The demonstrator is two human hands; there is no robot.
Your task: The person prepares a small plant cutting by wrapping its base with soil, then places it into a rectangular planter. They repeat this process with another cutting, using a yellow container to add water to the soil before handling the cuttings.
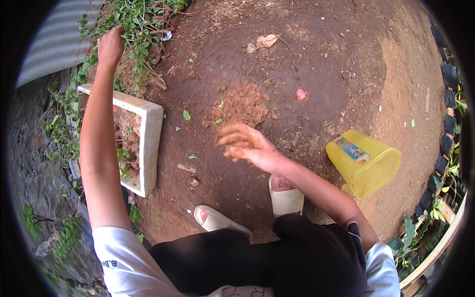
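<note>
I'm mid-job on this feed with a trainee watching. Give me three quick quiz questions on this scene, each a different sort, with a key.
1. Which is nearest the bare left hand?
A) cream open-toed slippers
B) green leafy plants
C) small pink flower

2. True or false: the bare right hand is close to the low mound of loose reddish-brown soil.

3. Fill in: the yellow see-through plastic bucket is on the person's ____ side.

Key: 1. B; 2. True; 3. right
</note>
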